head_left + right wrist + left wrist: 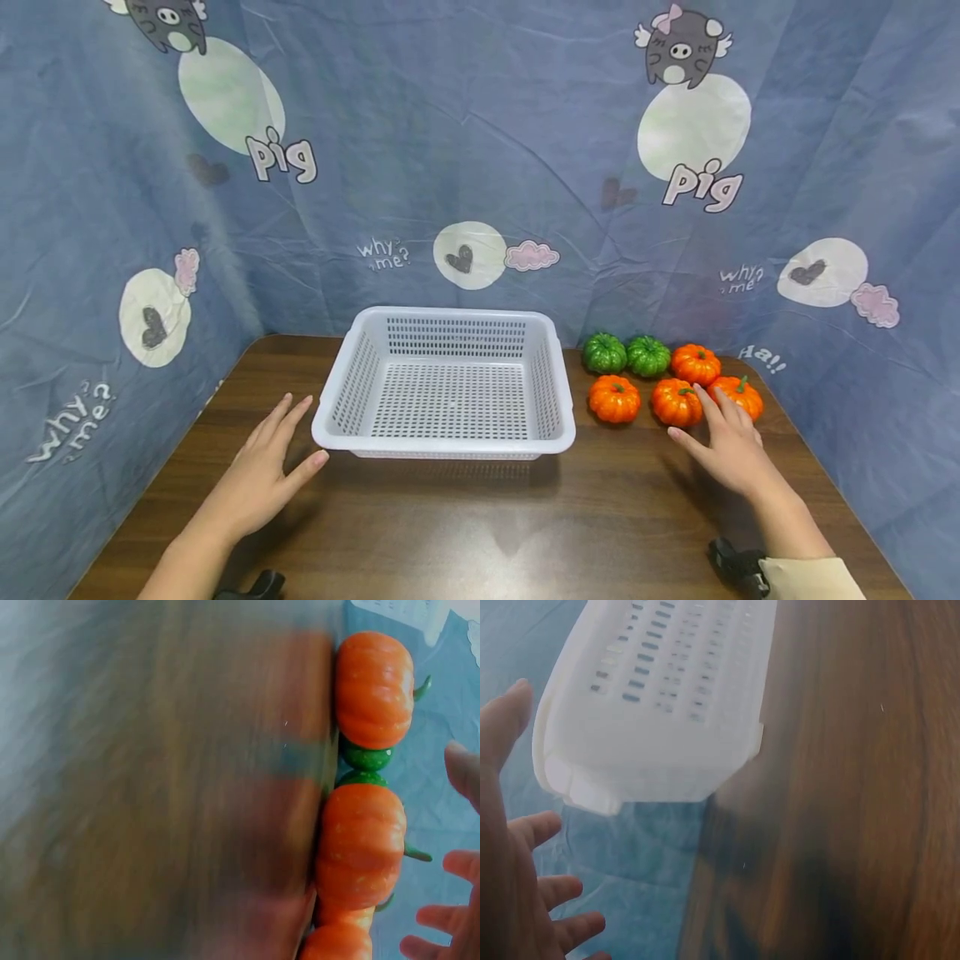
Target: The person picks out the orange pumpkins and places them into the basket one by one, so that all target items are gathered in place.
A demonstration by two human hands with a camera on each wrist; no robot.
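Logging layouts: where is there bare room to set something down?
Free: brown wooden tabletop in front of the white perforated plastic basket, plus its inside. Crowded: right of it, four glossy orange pumpkins, two glossy green pumpkins.

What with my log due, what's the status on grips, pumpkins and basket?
Left grip empty, beside the basket. Right grip empty, near the pumpkins. All six pumpkins outside the basket. No obstacle visible between pumpkins and basket.

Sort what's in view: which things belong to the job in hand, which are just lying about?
Likely the job's:
white basket, by the left hand
four orange pumpkins, by the right hand
two green pumpkins

Apparently just surroundings:
wooden table
blue printed cloth
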